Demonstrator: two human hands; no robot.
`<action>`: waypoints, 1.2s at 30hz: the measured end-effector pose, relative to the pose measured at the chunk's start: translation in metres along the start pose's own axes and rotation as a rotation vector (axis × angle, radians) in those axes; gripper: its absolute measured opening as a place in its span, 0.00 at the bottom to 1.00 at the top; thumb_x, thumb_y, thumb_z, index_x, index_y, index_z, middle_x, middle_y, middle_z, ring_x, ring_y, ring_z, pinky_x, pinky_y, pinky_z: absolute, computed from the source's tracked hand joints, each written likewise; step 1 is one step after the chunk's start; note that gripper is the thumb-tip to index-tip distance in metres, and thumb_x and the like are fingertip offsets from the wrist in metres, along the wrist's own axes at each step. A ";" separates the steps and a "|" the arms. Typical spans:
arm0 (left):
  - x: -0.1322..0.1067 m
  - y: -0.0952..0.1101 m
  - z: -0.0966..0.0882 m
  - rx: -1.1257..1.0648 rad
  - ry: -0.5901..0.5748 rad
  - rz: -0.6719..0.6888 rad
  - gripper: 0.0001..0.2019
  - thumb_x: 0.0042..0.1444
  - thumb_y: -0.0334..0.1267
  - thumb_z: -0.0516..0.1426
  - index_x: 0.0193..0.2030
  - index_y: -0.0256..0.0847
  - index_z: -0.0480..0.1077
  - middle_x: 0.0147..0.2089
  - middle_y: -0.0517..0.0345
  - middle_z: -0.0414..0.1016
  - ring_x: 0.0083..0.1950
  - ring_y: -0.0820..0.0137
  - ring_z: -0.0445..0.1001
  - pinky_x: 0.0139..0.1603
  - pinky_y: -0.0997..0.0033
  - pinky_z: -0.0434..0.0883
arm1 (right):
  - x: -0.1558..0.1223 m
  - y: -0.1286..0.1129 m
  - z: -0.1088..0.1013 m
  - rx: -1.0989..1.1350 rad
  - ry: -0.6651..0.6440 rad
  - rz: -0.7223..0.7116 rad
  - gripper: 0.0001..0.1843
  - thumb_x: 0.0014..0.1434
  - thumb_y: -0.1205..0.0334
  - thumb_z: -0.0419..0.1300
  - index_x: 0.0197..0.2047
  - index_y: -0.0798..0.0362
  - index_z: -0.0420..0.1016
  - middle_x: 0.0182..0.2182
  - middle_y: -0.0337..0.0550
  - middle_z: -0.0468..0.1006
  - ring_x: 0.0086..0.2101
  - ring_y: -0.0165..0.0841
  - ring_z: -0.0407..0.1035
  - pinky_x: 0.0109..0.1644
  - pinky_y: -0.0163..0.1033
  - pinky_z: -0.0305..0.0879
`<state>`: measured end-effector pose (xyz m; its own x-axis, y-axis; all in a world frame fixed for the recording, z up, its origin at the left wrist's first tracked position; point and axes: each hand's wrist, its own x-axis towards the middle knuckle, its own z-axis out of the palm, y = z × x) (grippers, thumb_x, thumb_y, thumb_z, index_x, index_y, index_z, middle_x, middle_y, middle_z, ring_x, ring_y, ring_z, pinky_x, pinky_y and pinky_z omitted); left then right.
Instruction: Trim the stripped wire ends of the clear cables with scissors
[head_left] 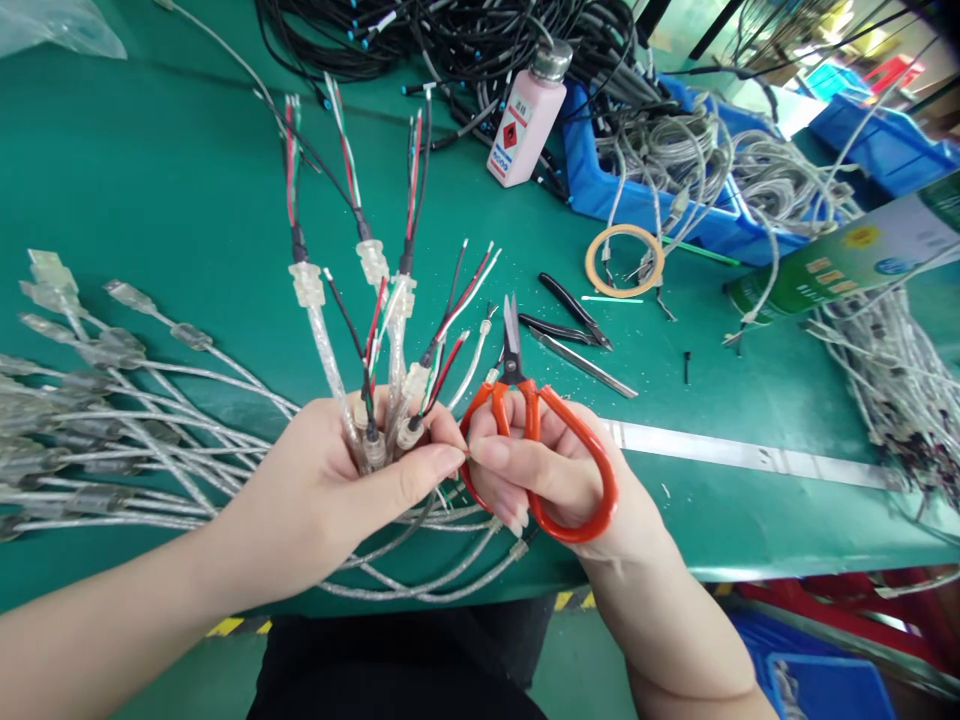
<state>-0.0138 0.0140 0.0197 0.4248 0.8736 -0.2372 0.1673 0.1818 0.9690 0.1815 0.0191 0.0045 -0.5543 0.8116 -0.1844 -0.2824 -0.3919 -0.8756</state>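
My left hand [352,480] is closed around a bunch of clear-jacketed cables [326,345]. Their stripped ends fan upward, showing red, black, white and green wires [412,180] above clear plastic collars. In my right hand [555,460] is a pair of scissors [596,490] with orange handles, its dark blades pointing away from me and nearly together. The thumb and fingertips of both hands meet at the bunch's right side; what they pinch there is too small to make out. The cables' USB plug ends [56,280] lie spread to the left.
Beyond my hands lie black-handled cutters [570,315], tweezers [585,365] and a tape roll [624,260]. A pink bottle [529,120] stands near a blue bin [585,160] of cables. Black cables [450,50] are heaped at the back. A metal ruler [712,447] lies at right.
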 end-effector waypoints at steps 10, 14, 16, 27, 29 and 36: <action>0.001 0.002 -0.001 -0.095 -0.048 -0.100 0.08 0.60 0.40 0.57 0.31 0.44 0.70 0.20 0.69 0.57 0.20 0.79 0.55 0.20 0.81 0.57 | -0.002 -0.008 0.006 -0.157 0.093 -0.037 0.12 0.60 0.64 0.64 0.26 0.55 0.72 0.17 0.35 0.70 0.19 0.26 0.63 0.25 0.34 0.61; 0.003 -0.003 -0.003 -0.226 -0.089 -0.230 0.08 0.59 0.43 0.60 0.32 0.44 0.72 0.18 0.70 0.57 0.19 0.80 0.51 0.17 0.81 0.50 | -0.001 -0.007 0.006 -0.179 0.099 -0.051 0.12 0.59 0.64 0.65 0.25 0.54 0.71 0.17 0.34 0.70 0.20 0.26 0.63 0.25 0.34 0.60; 0.004 -0.004 -0.004 -0.252 -0.119 -0.267 0.09 0.59 0.44 0.60 0.31 0.43 0.73 0.18 0.69 0.58 0.19 0.80 0.52 0.17 0.80 0.49 | -0.001 -0.007 0.006 -0.192 0.091 -0.055 0.12 0.60 0.64 0.64 0.25 0.54 0.71 0.17 0.34 0.70 0.20 0.26 0.62 0.25 0.34 0.61; 0.002 -0.007 -0.005 -0.319 0.115 -0.086 0.07 0.58 0.38 0.62 0.30 0.44 0.74 0.27 0.65 0.68 0.23 0.80 0.59 0.22 0.77 0.55 | -0.013 -0.013 0.003 -1.083 0.246 -0.336 0.14 0.61 0.53 0.64 0.41 0.53 0.67 0.28 0.36 0.69 0.27 0.29 0.61 0.30 0.37 0.59; 0.002 -0.008 -0.006 -0.299 0.144 -0.041 0.06 0.59 0.36 0.61 0.30 0.45 0.75 0.28 0.66 0.69 0.24 0.81 0.59 0.23 0.78 0.57 | -0.013 -0.015 -0.001 -1.407 0.260 -0.433 0.14 0.61 0.53 0.63 0.36 0.54 0.66 0.27 0.37 0.68 0.27 0.30 0.60 0.33 0.39 0.56; 0.002 -0.008 -0.009 -0.273 0.161 -0.011 0.08 0.60 0.36 0.59 0.29 0.44 0.74 0.28 0.65 0.67 0.25 0.78 0.60 0.25 0.74 0.57 | -0.014 -0.018 -0.006 -1.727 0.247 -0.606 0.11 0.65 0.63 0.56 0.31 0.55 0.65 0.21 0.35 0.67 0.22 0.28 0.59 0.35 0.41 0.50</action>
<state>-0.0219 0.0185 0.0116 0.2747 0.9272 -0.2548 -0.0834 0.2870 0.9543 0.1985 0.0173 0.0203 -0.5364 0.7545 0.3782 0.7320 0.6389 -0.2365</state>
